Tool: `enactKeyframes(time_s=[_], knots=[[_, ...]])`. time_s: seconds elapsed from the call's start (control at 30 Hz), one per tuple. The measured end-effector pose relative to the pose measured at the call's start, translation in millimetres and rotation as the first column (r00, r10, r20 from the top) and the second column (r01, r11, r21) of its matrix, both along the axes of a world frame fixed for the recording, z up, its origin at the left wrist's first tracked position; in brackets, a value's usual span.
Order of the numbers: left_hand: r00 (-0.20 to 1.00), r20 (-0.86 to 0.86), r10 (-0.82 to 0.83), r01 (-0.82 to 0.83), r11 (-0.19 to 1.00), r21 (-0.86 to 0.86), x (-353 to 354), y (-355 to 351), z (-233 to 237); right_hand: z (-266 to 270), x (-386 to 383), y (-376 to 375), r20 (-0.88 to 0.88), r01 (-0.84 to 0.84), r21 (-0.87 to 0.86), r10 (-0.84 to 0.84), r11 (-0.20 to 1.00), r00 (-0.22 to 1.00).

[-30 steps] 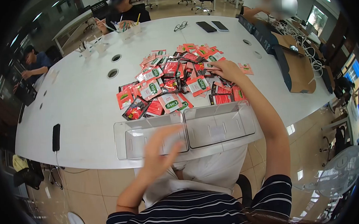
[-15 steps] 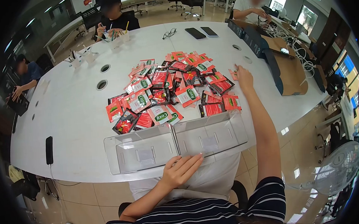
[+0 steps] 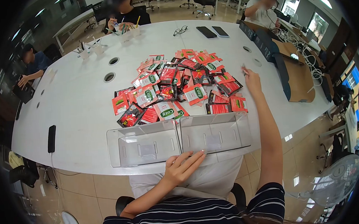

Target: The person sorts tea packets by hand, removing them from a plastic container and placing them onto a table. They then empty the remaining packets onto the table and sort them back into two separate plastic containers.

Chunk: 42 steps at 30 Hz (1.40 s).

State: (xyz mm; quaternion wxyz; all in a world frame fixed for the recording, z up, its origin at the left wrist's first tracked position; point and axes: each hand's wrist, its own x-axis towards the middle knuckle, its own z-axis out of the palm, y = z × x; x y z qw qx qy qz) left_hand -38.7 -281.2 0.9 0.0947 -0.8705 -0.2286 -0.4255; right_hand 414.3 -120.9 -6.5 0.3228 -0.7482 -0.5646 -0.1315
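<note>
Two clear trays, the left tray point(image 3: 113, 149) and the right tray point(image 3: 246, 135), sit side by side at the table's near edge, with no packets in them. My left hand point(image 3: 184, 168) lies on their near rim around the middle, fingers stretched out and a little apart. Beyond the trays spreads a loose pile of red-and-white Cozy packets point(image 3: 195, 94) and black-and-red packets point(image 3: 131, 115). My right hand point(image 3: 252, 80) is just right of the pile, over the white table, its fingers drawn together; what they hold is too small and blurred to make out.
An opened cardboard box point(image 3: 296, 77) and white cables point(image 3: 305, 60) lie at the right. Two phones point(image 3: 206, 32), glasses point(image 3: 180, 30) and pen cups point(image 3: 134, 31) stand or lie farther back. A black device point(image 3: 51, 138) is at the left. Three other people sit around the table.
The view has shifted slightly. The red packet that was by my right fingertips no longer shows there, and those fingers are drawn in more. My left hand remains at the tray rim.
</note>
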Motion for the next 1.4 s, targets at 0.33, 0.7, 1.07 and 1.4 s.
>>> enactKeyframes(time_s=[0.33, 0.7, 1.07, 1.4], knots=[[0.987, 0.089, -0.134, 0.137, 0.990, -0.026, -2.6, 5.6, 0.2, 61.6, -87.0, -98.8, -0.848, -0.141, 0.322, 0.351, 0.936, 0.397], [0.810, 0.586, -0.023, 0.354, 0.815, -0.459, -6.0, -3.4, 66.4, 62.0, -228.8, -199.1, -0.819, -0.526, 0.407, 0.553, 0.747, 0.151], [0.840, 0.540, 0.047, 0.350, 0.714, -0.606, -60.7, 19.3, 55.3, 59.3, -306.0, -188.7, -0.888, -0.451, 0.419, 0.460, 0.788, -0.021], [0.882, 0.464, 0.085, -0.138, 0.987, 0.083, -110.2, 27.7, -16.6, 54.9, -289.9, -184.2, -0.669, -0.350, 0.438, 0.561, 0.828, 0.488]])
